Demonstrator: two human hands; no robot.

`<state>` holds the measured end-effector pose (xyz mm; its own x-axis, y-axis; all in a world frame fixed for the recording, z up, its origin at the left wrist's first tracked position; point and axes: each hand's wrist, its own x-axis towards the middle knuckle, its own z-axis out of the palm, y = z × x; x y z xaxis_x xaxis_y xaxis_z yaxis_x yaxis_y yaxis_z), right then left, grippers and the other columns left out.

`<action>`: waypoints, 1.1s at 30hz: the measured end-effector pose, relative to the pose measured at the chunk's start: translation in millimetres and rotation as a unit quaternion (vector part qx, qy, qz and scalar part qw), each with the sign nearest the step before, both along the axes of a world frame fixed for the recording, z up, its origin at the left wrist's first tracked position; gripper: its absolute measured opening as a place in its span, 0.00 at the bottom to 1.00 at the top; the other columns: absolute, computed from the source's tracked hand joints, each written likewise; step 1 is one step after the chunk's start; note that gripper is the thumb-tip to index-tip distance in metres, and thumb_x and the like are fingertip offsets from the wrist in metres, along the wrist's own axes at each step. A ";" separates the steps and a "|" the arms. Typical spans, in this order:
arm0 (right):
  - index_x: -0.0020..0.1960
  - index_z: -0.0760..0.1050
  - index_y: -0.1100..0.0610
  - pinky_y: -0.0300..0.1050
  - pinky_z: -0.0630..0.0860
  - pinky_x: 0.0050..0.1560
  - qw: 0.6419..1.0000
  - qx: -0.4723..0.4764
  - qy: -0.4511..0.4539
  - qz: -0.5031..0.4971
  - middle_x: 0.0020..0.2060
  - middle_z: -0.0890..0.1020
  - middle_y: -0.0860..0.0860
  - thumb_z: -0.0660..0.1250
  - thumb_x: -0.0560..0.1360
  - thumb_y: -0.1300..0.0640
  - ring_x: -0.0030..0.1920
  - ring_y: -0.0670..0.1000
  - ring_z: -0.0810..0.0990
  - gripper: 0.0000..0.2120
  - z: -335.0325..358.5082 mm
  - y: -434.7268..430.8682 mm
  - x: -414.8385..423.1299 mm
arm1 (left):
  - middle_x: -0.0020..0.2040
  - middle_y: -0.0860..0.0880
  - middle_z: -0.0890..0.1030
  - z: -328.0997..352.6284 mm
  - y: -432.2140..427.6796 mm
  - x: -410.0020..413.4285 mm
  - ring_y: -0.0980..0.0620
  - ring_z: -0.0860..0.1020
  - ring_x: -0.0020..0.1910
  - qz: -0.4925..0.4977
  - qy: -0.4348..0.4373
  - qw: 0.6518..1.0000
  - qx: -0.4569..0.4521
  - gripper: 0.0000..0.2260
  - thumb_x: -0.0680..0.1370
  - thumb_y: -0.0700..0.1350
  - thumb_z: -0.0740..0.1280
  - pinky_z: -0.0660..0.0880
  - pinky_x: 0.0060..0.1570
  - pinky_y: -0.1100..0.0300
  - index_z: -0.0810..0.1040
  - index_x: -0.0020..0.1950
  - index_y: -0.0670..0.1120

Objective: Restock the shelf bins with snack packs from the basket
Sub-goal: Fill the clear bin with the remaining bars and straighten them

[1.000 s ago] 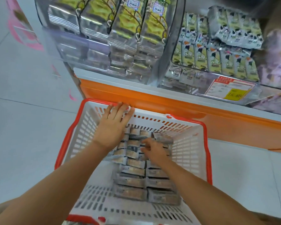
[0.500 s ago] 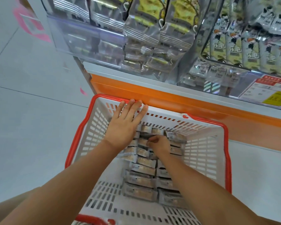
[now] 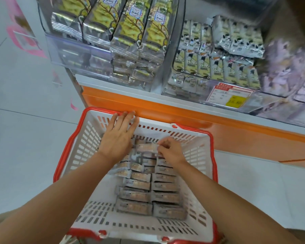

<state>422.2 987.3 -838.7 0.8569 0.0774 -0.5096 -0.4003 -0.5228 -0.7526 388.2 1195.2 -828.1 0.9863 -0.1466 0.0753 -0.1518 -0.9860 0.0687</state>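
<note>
Nearest, on the near side of the grip and below it, two rows of snack packs point(image 3: 148, 196) lay stacked in the basket point(image 3: 81, 147); at the grip itself the right hand point(image 3: 171, 153) pinched one pack point(image 3: 146, 148) by its end, lifted a little above the row, where half a second before its fingers had only dug among them. Left of the grip the left hand point(image 3: 119, 138) lay flat, fingers straight, on the far rim; beyond and above the grip stood the shelf bins point(image 3: 74, 55), so a pack looked freed and ready to carry up.
</note>
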 end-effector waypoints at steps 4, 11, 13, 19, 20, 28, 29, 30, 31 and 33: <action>0.48 0.73 0.58 0.42 0.79 0.40 0.996 0.083 -0.017 -0.008 0.36 0.79 0.54 0.66 0.75 0.70 0.33 0.50 0.77 0.08 50.1 -20.5 -1.6 | 0.74 0.42 0.65 25.2 -22.7 -5.2 0.41 0.65 0.71 -0.071 0.037 0.995 -0.059 0.30 0.76 0.48 0.66 0.62 0.70 0.44 0.62 0.77 0.49; 0.47 0.74 0.59 0.38 0.76 0.34 0.981 0.174 -0.081 -0.024 0.35 0.80 0.53 0.67 0.74 0.71 0.29 0.47 0.77 0.09 116.1 -42.0 -11.5 | 0.57 0.51 0.78 63.6 -52.9 -8.7 0.49 0.76 0.55 -0.096 0.051 0.957 -0.267 0.19 0.78 0.50 0.69 0.72 0.56 0.55 0.75 0.68 0.50; 0.50 0.75 0.59 0.40 0.77 0.37 0.972 0.211 -0.100 -0.019 0.37 0.81 0.54 0.67 0.76 0.68 0.32 0.48 0.79 0.06 129.4 -46.3 -15.7 | 0.51 0.53 0.78 74.9 -57.8 -10.0 0.52 0.77 0.50 -0.084 0.060 0.947 -0.305 0.12 0.78 0.48 0.69 0.74 0.51 0.55 0.77 0.62 0.49; 0.60 0.73 0.54 0.39 0.76 0.49 0.971 0.141 -0.172 0.091 0.51 0.81 0.55 0.72 0.74 0.60 0.50 0.50 0.80 0.16 145.9 -62.8 -32.2 | 0.53 0.52 0.83 114.8 -68.4 -20.0 0.62 0.80 0.50 0.002 0.170 0.806 -0.567 0.10 0.81 0.42 0.65 0.74 0.51 0.68 0.78 0.62 0.45; 0.60 0.72 0.53 0.40 0.76 0.49 0.970 0.129 -0.176 0.106 0.52 0.80 0.54 0.73 0.73 0.59 0.50 0.51 0.79 0.18 146.5 -63.3 -36.3 | 0.53 0.52 0.83 123.1 -71.1 -22.4 0.65 0.80 0.48 0.004 0.169 0.793 -0.585 0.10 0.81 0.40 0.64 0.74 0.49 0.71 0.78 0.62 0.44; 0.54 0.74 0.52 0.46 0.79 0.44 0.946 0.116 -0.288 0.094 0.45 0.81 0.51 0.73 0.73 0.60 0.44 0.51 0.80 0.13 180.7 -63.8 -49.7 | 0.57 0.54 0.81 152.8 -77.5 -23.7 0.62 0.79 0.55 -0.015 0.088 0.809 -0.581 0.12 0.82 0.42 0.64 0.73 0.54 0.66 0.77 0.65 0.47; 0.55 0.74 0.53 0.44 0.78 0.45 0.942 0.112 -0.305 0.085 0.45 0.81 0.51 0.73 0.74 0.60 0.45 0.50 0.79 0.12 187.0 -65.0 -48.5 | 0.58 0.53 0.80 154.1 -74.2 -21.3 0.59 0.77 0.57 0.000 0.021 0.849 -0.527 0.12 0.82 0.43 0.64 0.72 0.56 0.63 0.77 0.65 0.47; 0.55 0.74 0.55 0.43 0.77 0.46 0.938 0.107 -0.322 0.075 0.45 0.81 0.51 0.73 0.74 0.60 0.45 0.49 0.79 0.12 194.3 -65.9 -46.7 | 0.59 0.51 0.78 155.8 -69.7 -18.7 0.55 0.75 0.58 0.008 -0.066 0.889 -0.453 0.12 0.81 0.43 0.63 0.70 0.58 0.60 0.77 0.65 0.47; 0.55 0.75 0.55 0.43 0.77 0.46 0.933 0.101 -0.340 0.064 0.45 0.80 0.51 0.72 0.74 0.60 0.45 0.49 0.78 0.12 201.8 -66.6 -42.9 | 0.60 0.49 0.77 157.4 -64.5 -15.1 0.51 0.74 0.60 0.002 -0.152 0.915 -0.373 0.13 0.80 0.43 0.61 0.68 0.60 0.57 0.77 0.64 0.46; 0.54 0.75 0.55 0.42 0.77 0.45 0.921 0.086 -0.377 0.039 0.44 0.80 0.50 0.72 0.74 0.61 0.45 0.49 0.78 0.11 220.1 -65.2 -31.0 | 0.64 0.45 0.75 162.9 -53.5 -6.1 0.45 0.70 0.66 -0.025 -0.253 0.932 -0.258 0.17 0.77 0.42 0.60 0.66 0.65 0.49 0.76 0.65 0.44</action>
